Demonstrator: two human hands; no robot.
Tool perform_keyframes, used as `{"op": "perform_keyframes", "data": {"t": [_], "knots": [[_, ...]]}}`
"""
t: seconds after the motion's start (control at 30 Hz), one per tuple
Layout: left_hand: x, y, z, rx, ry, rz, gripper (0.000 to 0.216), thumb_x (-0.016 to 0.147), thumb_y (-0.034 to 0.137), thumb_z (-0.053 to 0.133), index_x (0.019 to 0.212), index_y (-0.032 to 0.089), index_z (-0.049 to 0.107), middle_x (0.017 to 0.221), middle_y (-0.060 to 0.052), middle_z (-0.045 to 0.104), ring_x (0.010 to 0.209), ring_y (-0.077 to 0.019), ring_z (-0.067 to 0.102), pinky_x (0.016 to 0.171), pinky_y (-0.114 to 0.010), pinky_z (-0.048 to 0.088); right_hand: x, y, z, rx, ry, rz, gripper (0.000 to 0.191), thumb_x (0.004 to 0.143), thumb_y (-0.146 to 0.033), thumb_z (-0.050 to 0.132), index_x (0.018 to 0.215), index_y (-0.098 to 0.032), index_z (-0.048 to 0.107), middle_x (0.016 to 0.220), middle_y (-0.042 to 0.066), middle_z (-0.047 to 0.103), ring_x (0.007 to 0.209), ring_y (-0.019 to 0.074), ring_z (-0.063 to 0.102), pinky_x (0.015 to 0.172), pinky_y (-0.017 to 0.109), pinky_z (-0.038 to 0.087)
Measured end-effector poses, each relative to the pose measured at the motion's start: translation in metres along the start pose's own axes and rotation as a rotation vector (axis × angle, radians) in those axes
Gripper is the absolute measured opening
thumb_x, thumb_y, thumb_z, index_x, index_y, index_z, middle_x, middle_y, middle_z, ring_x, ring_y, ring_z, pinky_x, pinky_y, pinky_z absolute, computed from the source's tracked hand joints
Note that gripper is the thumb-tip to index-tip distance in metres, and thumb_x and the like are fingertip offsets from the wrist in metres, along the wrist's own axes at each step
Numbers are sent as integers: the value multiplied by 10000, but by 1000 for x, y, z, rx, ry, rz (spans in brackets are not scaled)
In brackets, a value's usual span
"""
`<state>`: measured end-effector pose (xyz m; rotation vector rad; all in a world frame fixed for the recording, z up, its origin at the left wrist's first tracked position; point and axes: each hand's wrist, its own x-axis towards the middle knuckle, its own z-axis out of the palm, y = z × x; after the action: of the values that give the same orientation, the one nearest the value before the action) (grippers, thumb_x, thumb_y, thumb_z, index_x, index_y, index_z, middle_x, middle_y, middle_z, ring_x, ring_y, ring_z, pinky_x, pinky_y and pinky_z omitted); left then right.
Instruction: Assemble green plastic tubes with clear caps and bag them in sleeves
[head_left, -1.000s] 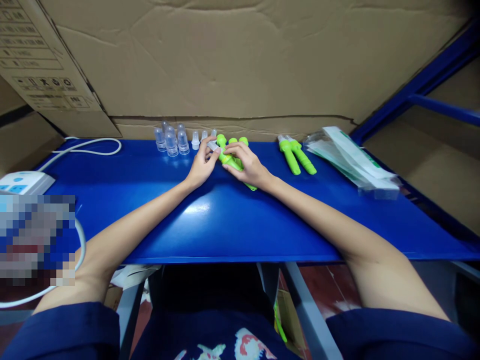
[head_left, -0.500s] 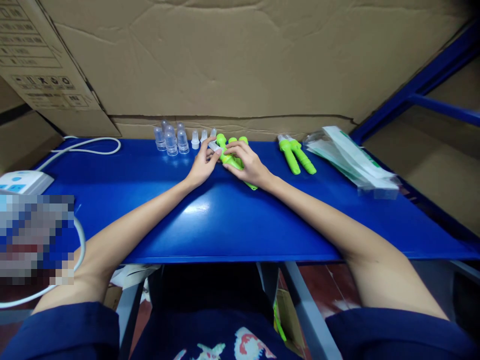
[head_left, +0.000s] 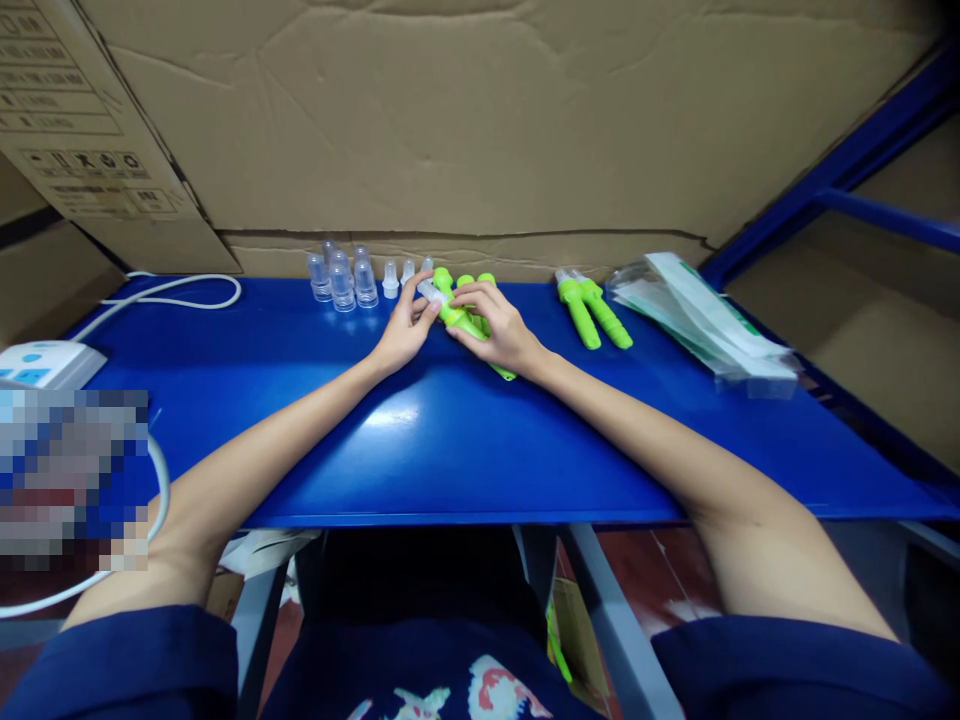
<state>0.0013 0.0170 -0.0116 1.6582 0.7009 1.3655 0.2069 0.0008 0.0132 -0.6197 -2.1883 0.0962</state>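
Glare whitens the blue tabletop (head_left: 465, 450); the lower left is pixelated.

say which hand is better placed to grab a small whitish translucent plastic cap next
Probably the left hand: the caps stand just beyond it, though it holds a clear plastic tip; the right hand, farther off, grips a lime-green plastic handle.

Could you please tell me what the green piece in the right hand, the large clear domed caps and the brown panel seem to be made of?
Green piece: probably opaque, smooth plastic, judging by its bright, saturated colour.
Large clear domed caps: likely glossy plastic, see-through with highlights; glass is possible.
Brown panel: apparently matt cardboard, showing creases.
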Motion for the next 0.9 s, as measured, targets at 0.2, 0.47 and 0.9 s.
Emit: {"op": "perform_keyframes", "data": {"t": [0.2,0.47,0.9], "knots": [[1,-10,-1,2,20,19,812,933,669,704,1553,301,330,788,33,668,815,-201,734,880,-386,589,0,0,0,-14,22,-40,261,999,-353,630,1217,-214,595,1275,178,649,1245,309,639,1018,535,582],[1,-9,1,-62,33,-9,736,842,754,741,1283,292,374,874,20,733,852,-184,754,902,-381,581,1,1,0,-12,4,9,296,979,-384,628,1224,-223,587,1278,175,641,1260,335,619,1049,585,548],[5,-10,-5,54,99,-25,634,919,770,644,1275,264,504,865,-7,714,828,-201,748,689,-293,520,-1,7,2,12,-56,45,611,947,-354,645,1511,-184,482,1468,222,609,1334,353,617,1070,578,561]]}}
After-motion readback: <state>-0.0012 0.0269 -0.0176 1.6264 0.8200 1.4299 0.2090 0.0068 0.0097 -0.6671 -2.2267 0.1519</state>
